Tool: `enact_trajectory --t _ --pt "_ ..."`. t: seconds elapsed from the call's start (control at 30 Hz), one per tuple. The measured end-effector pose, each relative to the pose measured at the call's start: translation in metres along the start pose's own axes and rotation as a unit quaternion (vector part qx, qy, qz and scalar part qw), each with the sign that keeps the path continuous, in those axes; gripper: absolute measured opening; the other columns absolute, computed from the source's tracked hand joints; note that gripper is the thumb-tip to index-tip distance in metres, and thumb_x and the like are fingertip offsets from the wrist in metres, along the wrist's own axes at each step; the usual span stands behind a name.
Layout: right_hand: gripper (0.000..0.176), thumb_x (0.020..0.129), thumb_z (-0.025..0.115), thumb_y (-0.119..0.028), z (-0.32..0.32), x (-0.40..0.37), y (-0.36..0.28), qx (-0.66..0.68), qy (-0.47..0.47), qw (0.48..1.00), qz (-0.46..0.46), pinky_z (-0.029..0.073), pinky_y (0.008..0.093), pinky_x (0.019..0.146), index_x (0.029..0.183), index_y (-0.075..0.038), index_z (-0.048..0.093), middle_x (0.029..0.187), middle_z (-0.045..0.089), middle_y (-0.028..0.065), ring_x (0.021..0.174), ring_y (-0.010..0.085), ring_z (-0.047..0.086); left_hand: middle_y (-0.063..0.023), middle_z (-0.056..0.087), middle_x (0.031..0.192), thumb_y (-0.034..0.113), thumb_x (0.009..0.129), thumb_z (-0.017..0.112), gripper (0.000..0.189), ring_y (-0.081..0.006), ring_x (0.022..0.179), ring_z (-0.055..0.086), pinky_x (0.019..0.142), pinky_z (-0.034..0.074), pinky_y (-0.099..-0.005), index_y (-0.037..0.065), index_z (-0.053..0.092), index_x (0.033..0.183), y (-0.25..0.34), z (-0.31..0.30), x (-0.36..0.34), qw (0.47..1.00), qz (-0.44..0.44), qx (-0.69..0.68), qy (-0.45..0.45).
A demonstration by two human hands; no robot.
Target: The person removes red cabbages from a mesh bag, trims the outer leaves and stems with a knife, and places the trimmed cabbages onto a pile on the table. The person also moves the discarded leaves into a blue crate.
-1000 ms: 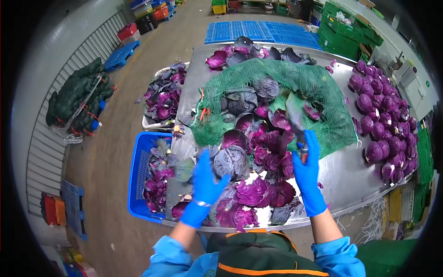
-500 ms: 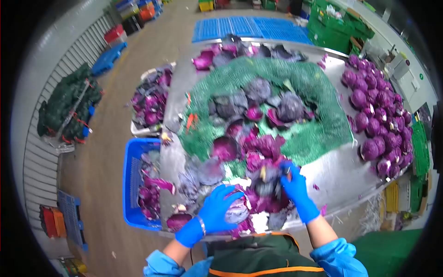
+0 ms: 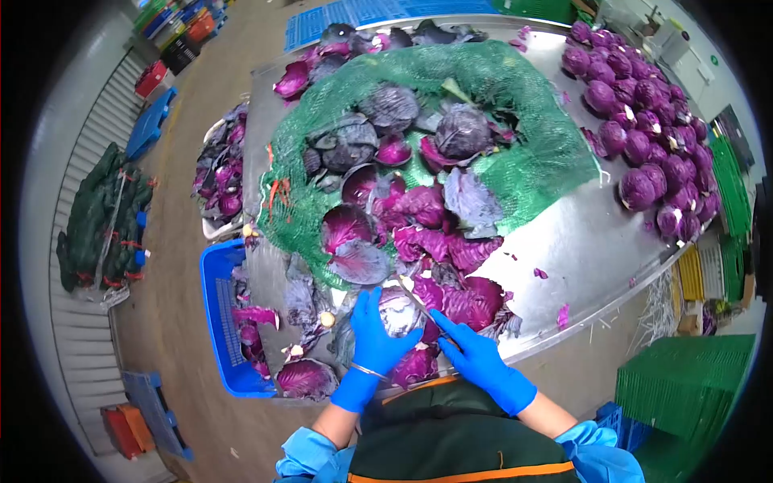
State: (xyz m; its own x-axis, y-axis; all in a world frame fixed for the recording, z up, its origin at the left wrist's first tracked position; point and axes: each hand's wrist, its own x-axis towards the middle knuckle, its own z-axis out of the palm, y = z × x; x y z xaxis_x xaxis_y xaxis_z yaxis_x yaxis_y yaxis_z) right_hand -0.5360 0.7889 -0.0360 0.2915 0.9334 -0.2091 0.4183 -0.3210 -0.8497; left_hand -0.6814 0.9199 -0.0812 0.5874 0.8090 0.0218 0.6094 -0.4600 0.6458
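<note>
Left hand (image 3: 382, 338), blue-gloved, has its fingers wrapped round the far and left side of a round, pale-and-purple cabbage head (image 3: 398, 311); I log the grip as closed on it. That head sits on the near side of the spread green mesh sack (image 3: 547, 133), my landmark. Right hand (image 3: 475, 356), also blue-gloved, is closed on the handle of a slim knife with a metal blade (image 3: 416, 299). Blade runs along the head's right side; from my feed I can't tell if it's cutting in or just resting there.

Sack lies on a wide, shiny steel table (image 3: 555, 282). On the sack I count three dark, dusky round cabbages (image 3: 463, 131). Loose, curled magenta leaves (image 3: 471, 304) spread from the sack's near part to just beside both hands. More loose leaves, dark and purple (image 3: 294, 78), line the sack's far side.

Right of the sack: a big heap of glossy purple cabbages (image 3: 644, 145). Left and nearer than the sack: a blue plastic crate (image 3: 216, 310) with leaf scraps inside. Straight left of the sack: a white tub (image 3: 221, 229) full of leaves. Farther left, on the floor: stuffed dark green net bags (image 3: 93, 221).
</note>
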Motion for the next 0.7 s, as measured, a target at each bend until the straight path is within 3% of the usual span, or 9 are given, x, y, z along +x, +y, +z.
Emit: enact_trajectory --t 0.13,0.23,0.33,0.37,0.47,0.5,0.53,0.6,0.7 --pt "0.043 0.087 0.051 -0.025 0.006 0.001 0.021 -0.042 0.011 0.999 0.028 0.049 0.0437 0.064 0.129 -0.016 0.042 0.095 0.060 0.0156 0.079 0.0345 0.061 -0.0253 0.035 0.127 0.035 0.056 0.081 0.097 -0.0403 0.118 0.034 0.099 0.029 -0.0482 -0.001 0.030 0.130 0.003 0.003 0.003 1.000 -0.008 -0.018 -0.017" --pt "0.022 0.087 0.048 -0.025 0.019 0.011 0.020 -0.049 -0.062 0.992 0.097 0.047 0.0488 0.060 0.097 -0.006 0.048 0.079 0.061 0.0209 0.072 0.0405 0.060 -0.0281 0.031 0.129 0.032 0.054 0.081 0.097 -0.0428 0.119 0.032 0.098 0.029 -0.0492 0.001 0.032 0.131 -0.001 0.006 0.002 1.000 -0.015 -0.021 -0.004" --pt "0.021 0.086 0.050 -0.021 0.041 0.017 0.052 -0.130 0.007 0.989 0.065 0.045 0.0477 0.054 0.097 -0.003 0.048 0.074 0.060 0.0205 0.065 0.0400 0.059 -0.0282 0.031 0.129 0.031 0.055 0.081 0.096 -0.0430 0.118 0.032 0.099 0.029 -0.0491 0.002 0.032 0.131 0.002 0.007 -0.002 0.999 -0.003 -0.041 0.023" --pt "0.021 0.086 0.047 -0.019 0.046 0.026 0.083 -0.133 0.005 0.984 0.117 0.044 0.0493 0.054 0.096 -0.001 0.046 0.074 0.059 0.0226 0.067 0.0412 0.058 -0.0274 0.031 0.129 0.029 0.056 0.082 0.095 -0.0419 0.118 0.033 0.099 0.030 -0.0484 0.002 0.031 0.132 0.000 0.006 0.000 0.999 -0.002 -0.035 0.012" --pt "0.023 0.087 0.043 -0.023 0.032 0.037 0.073 -0.185 0.026 0.974 0.130 0.045 0.0512 0.060 0.098 -0.003 0.049 0.077 0.060 0.0238 0.073 0.0404 0.060 -0.0247 0.032 0.128 0.027 0.056 0.083 0.095 -0.0390 0.116 0.036 0.098 0.033 -0.0463 0.001 0.031 0.131 -0.025 0.010 -0.005 0.992 0.038 -0.116 0.039" --pt "0.027 0.088 0.045 -0.026 0.019 0.033 0.050 -0.133 0.004 0.976 0.170 0.045 0.0515 0.063 0.105 -0.006 0.050 0.081 0.061 0.0238 0.074 0.0415 0.059 -0.0221 0.036 0.128 0.022 0.059 0.083 0.093 -0.0343 0.119 0.038 0.100 0.033 -0.0432 0.000 0.030 0.133 -0.029 -0.004 -0.005 0.984 0.025 -0.175 0.001" --pt "0.033 0.086 0.053 -0.029 0.014 0.024 0.037 -0.094 0.033 0.983 0.154 0.048 0.0452 0.064 0.112 -0.008 0.049 0.082 0.062 0.0205 0.074 0.0354 0.063 -0.0221 0.036 0.128 0.022 0.059 0.083 0.093 -0.0343 0.119 0.038 0.100 0.033 -0.0432 0.000 0.030 0.133 -0.023 -0.017 -0.002 0.984 0.024 -0.178 0.008" --pt "0.040 0.082 0.063 -0.029 0.013 0.012 0.018 0.097 0.131 0.984 0.071 0.048 0.0361 0.066 0.111 -0.006 0.049 0.080 0.060 0.0131 0.073 0.0229 0.061 -0.0204 0.039 0.131 0.017 0.064 0.080 0.092 -0.0309 0.120 0.041 0.103 0.032 -0.0392 0.000 0.027 0.137 -0.014 -0.035 -0.005 0.881 -0.088 -0.452 -0.109" --pt "0.040 0.079 0.069 -0.026 0.023 0.025 0.023 0.166 0.202 0.963 0.058 0.045 0.0297 0.070 0.106 -0.004 0.050 0.080 0.055 0.0073 0.077 0.0138 0.053 -0.0180 0.042 0.134 0.013 0.068 0.076 0.081 -0.0265 0.119 0.046 0.100 0.036 -0.0343 0.004 0.033 0.136 -0.020 -0.038 0.001 0.934 0.044 -0.328 -0.134"
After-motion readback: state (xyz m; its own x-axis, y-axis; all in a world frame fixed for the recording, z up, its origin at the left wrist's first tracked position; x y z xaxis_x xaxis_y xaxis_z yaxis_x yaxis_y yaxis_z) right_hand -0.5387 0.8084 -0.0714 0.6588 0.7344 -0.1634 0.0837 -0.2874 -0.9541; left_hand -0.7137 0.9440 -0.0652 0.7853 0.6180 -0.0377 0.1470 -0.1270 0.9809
